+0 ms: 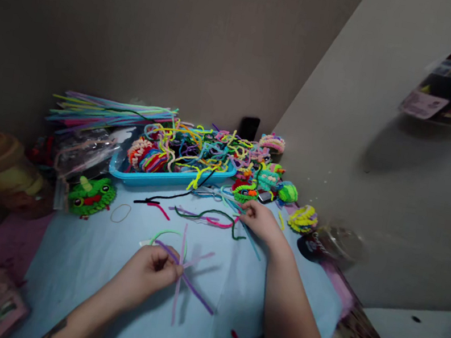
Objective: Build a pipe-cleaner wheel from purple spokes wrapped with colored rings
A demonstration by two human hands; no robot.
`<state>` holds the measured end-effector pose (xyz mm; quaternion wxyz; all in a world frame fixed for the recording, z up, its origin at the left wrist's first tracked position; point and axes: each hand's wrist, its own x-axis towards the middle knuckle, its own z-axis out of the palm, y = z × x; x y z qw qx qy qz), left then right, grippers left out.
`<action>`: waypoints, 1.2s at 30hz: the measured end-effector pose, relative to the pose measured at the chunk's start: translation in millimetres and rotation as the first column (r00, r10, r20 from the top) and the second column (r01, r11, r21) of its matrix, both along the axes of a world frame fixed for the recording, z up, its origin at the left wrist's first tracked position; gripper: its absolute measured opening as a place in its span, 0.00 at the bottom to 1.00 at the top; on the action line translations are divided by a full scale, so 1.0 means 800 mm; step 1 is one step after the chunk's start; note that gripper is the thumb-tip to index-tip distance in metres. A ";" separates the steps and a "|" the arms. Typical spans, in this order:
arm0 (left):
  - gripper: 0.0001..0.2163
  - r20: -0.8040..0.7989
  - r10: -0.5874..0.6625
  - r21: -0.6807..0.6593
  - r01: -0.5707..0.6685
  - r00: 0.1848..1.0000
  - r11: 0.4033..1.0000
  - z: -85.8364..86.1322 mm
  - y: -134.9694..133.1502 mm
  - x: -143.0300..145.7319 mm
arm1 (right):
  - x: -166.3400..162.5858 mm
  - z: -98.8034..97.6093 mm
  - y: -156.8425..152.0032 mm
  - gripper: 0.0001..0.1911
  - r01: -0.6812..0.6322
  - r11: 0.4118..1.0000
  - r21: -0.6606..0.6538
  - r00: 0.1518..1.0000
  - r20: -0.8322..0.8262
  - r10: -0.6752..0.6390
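A blue cloth [75, 265] lay beneath a blue tray [163, 180] heaped with tangled, many-coloured pipe cleaners [198, 147]. The right hand [259, 221] reached forward among loose strands [219, 225], its grip impossible to tell. Nearer the body, the left hand [154, 268] pinched crossed purple stems [198, 296] near their crossing, above the cloth.

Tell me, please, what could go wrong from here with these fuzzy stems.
The crossed purple stems might slip out of line if the left hand, pinching near their crossing, loosens. The right hand could snag the dark green stem close beside it. A yellow stem over the rim of the blue tray might drag others out.
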<state>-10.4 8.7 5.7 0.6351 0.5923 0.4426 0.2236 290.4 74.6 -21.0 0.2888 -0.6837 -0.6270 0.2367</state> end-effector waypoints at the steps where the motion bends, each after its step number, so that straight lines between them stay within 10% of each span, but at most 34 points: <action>1: 0.15 0.000 0.005 0.000 -0.005 1.000 1.000 -0.001 0.000 0.000 | 0.000 0.001 0.000 0.11 0.014 0.999 0.032 0.999 -0.048 -0.013; 8: 0.14 0.004 -0.001 0.015 0.001 1.000 1.000 -0.002 -0.001 0.000 | 0.013 0.001 0.005 0.08 0.221 0.956 0.194 0.969 0.062 -0.237; 16: 0.13 0.001 0.008 0.017 -0.008 1.000 1.000 0.000 -0.001 0.001 | -0.008 0.009 -0.001 0.10 0.061 0.998 -0.028 0.978 0.201 -0.054; 24: 0.13 -0.013 0.006 0.024 -0.005 1.000 1.000 -0.002 0.000 0.000 | -0.035 -0.009 0.011 0.11 -0.071 0.965 0.254 0.953 0.303 -0.010; 36: 0.14 -0.016 0.005 0.021 -0.005 1.000 1.000 -0.006 0.000 0.000 | -0.056 -0.010 0.012 0.22 -0.057 0.998 0.011 0.871 0.490 0.045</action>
